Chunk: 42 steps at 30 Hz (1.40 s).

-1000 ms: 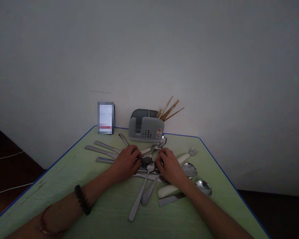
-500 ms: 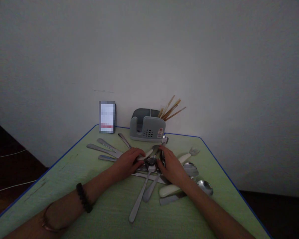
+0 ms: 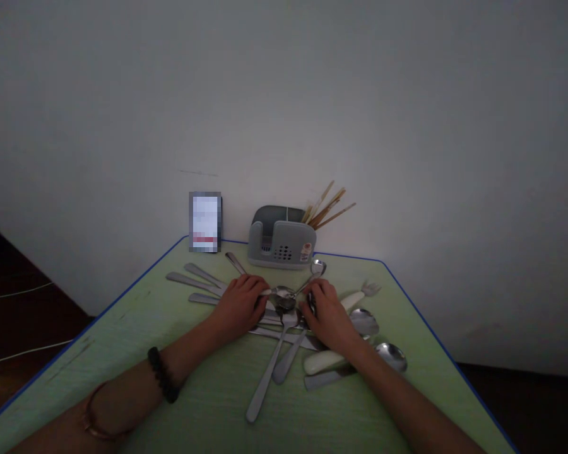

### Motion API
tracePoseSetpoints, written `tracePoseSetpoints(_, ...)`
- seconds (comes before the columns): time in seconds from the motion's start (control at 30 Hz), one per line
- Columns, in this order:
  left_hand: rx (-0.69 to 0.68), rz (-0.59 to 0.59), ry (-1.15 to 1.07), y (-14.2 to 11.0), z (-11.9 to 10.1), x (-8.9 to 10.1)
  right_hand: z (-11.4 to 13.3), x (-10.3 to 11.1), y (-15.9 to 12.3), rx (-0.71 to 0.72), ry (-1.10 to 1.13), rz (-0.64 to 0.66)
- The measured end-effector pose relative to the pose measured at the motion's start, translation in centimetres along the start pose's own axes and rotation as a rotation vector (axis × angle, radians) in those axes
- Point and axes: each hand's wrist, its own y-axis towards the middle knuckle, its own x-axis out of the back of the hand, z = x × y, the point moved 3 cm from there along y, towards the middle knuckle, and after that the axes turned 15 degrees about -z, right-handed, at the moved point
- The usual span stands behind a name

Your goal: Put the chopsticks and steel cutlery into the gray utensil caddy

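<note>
My left hand [image 3: 241, 306] is closed around the pale handle of a metal spoon [image 3: 283, 291], whose bowl points right over the middle of a cutlery pile. Opposite it, my right hand [image 3: 329, 312] curls its fingers down into the pile; what they grip is hidden. A smaller spoon [image 3: 318, 267] lies just beyond the right fingertips, its handle running down toward the held spoon's bowl. Below both hands, a long-handled metal utensil [image 3: 267, 378] points toward me. A pale-handled fork [image 3: 370, 288] and large spoons [image 3: 392, 357] lie to the right of my right hand.
A grey cutlery holder [image 3: 284, 246] stands by the wall, with several chopsticks [image 3: 329, 205] leaning out of its right side. Left of it a phone [image 3: 205, 222] is propped upright. Several metal handles [image 3: 192, 280] fan out leftward on the green table [image 3: 137, 359] with blue edging.
My left hand has drawn slightly left with the spoon, and its bowl now shows between my hands. My right fingers have shifted a little right, uncovering more of the smaller spoon.
</note>
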Motion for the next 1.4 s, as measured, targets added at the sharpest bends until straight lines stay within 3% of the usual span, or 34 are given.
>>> tracePoseSetpoints(0.37, 0.018, 0.017, -0.374, 0.2, -0.8, 0.2, 0.0, 0.0, 0.0, 0.055, 0.039, 0.026)
tracePoseSetpoints(0.67, 0.084, -0.02, -0.161, 0.0, 0.0, -0.2, 0.1, -0.2, 0.4, 0.069, 0.015, 0.028)
tracePoseSetpoints(0.83, 0.08, -0.012, -0.253, 0.1, 0.1, -0.1, 0.0, -0.1, 0.2, 0.004, 0.024, 0.007)
tracePoseSetpoints(1.1, 0.054, -0.049, -0.356, 0.2, -0.5, 0.5, 0.1, -0.1, 0.3, 0.044, 0.065, 0.035)
tracePoseSetpoints(1.4, 0.378, -0.186, -0.331, 0.5, 0.3, 0.7, 0.0, 0.0, 0.3, -0.063, 0.165, -0.051)
